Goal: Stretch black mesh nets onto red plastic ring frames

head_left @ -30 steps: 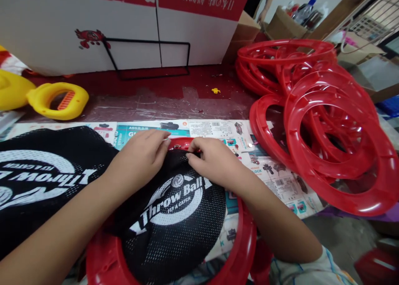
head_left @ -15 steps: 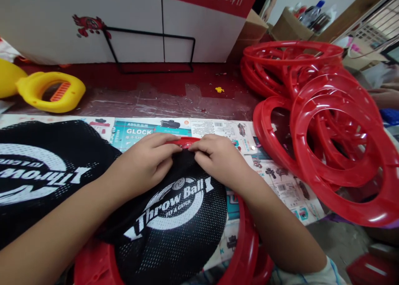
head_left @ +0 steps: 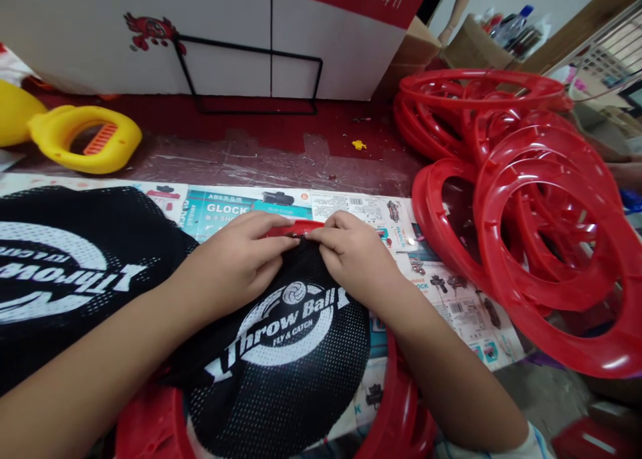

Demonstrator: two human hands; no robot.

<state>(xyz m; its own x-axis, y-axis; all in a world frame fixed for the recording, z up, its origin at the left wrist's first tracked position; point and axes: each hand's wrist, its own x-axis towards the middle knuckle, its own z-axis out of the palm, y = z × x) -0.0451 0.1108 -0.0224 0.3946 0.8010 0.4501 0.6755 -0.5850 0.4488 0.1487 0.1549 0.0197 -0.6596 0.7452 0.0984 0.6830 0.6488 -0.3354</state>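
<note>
A black mesh cloth (head_left: pixel 281 392) printed "Throw Ball" in white lies over a red plastic ring (head_left: pixel 394 405). At the ring's far rim, my left hand (head_left: pixel 251 251) pinches the cloth's edge between thumb and fingers. Close beside it my right hand (head_left: pixel 346 251) pinches the same edge, the fingertips of both hands almost meeting. A bit of red rim shows just beyond the fingers. Another printed black mesh cloth (head_left: pixel 55 271) is spread at the left, partly under my left forearm.
Several red rings (head_left: pixel 546 245) are heaped at the right. A yellow plastic handle (head_left: pixel 90 138) lies at the far left. Behind stand a large white and red carton (head_left: pixel 225 37) and a black wire frame (head_left: pixel 251 111). Printed card sheets (head_left: pixel 225 201) cover the table. Another person's hand (head_left: pixel 626 176) shows at the right edge.
The view has shifted slightly. Both hands stay at the far rim, their fingertips now a little closer together on the cloth's edge.
</note>
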